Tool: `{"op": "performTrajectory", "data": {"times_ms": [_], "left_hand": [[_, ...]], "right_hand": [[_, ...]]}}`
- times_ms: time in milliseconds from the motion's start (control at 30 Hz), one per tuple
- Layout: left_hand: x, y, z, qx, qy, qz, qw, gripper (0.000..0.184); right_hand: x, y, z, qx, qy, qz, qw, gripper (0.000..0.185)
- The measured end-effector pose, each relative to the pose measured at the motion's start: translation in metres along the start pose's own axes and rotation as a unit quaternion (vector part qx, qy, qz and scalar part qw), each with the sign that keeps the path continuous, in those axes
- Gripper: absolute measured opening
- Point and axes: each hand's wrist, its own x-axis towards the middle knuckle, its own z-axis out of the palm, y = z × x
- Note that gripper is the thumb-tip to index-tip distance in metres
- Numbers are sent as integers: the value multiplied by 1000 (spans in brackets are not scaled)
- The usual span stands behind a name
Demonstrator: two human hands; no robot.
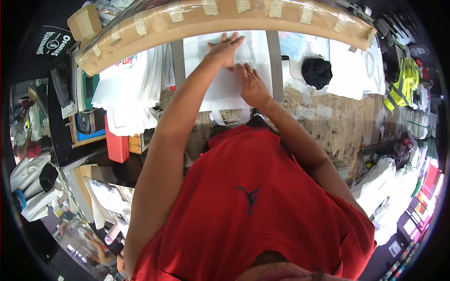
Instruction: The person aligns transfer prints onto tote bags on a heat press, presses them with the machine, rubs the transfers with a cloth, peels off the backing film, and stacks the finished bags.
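A white cloth bag [199,93] lies flat on a grey board [277,70], its handles hanging off the edge nearest me. On the bag's upper part my left hand [226,49] rests with its fingers spread. My right hand [255,88] lies on the bag's right side, fingers stretched out and pointing away from me. The two hands are close together but apart. Neither holds anything.
A long taped cardboard-covered beam [225,18] spans above the board's far end. Stacked white printed cloths [133,79] stand at left, above a red box [117,143]. Rightward are a black crumpled item [317,73], white sheets [354,70] and a yellow safety vest [403,79].
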Motion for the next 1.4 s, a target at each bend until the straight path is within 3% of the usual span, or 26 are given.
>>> {"op": "performTrajectory", "data": {"times_ms": [67,133,200,233,267,367,567,767,833,867,933,967,1033,1067,1100,1333,1400], "left_hand": [[2,-5,-4,10,-19,12,1000,126],[2,-8,-7,34,-30,13,999,119],[15,-18,-7,-32,-18,18,999,109],[18,-20,-8,26,-6,18,999,89],[27,-27,-1,24,-10,20,999,89],[54,-45,14,-40,87,15,995,53],[50,-67,28,-60,192,98,975,47],[48,-88,28,-107,198,93,970,48],[29,-82,51,-189,193,107,957,48],[-8,-61,40,-301,90,43,948,68],[-70,-29,77,-31,246,38,968,98],[-88,-23,85,-28,249,33,968,98],[-113,-15,97,-128,163,-13,978,120],[-120,-12,97,-128,165,-21,978,120],[-124,-8,96,-137,155,-33,978,125],[-120,11,71,-129,109,-112,979,142],[-106,10,51,-47,38,-127,990,145]], "right_hand": [[6,6,9,-39,-26,-27,999,62],[7,-9,13,-152,-43,-4,987,67],[22,-16,15,-169,-50,15,984,71],[28,-18,16,-187,-56,35,980,76],[32,-19,16,-186,-60,38,980,76],[43,-21,10,-162,-82,67,981,86],[64,-18,-8,-168,-145,84,971,103],[100,16,9,-176,-112,70,976,96],[107,20,7,-144,-128,64,979,87],[111,18,1,-143,-124,56,980,87],[120,14,-13,-139,-73,44,987,76],[130,44,15,-144,35,-17,989,80],[138,28,-15,-167,-28,-33,985,87],[142,16,-30,-190,-91,-44,977,94],[148,12,-35,-224,-58,-49,972,101],[203,11,-40,-280,-100,-28,954,103],[205,11,-42,-287,-118,-21,950,103]]}}
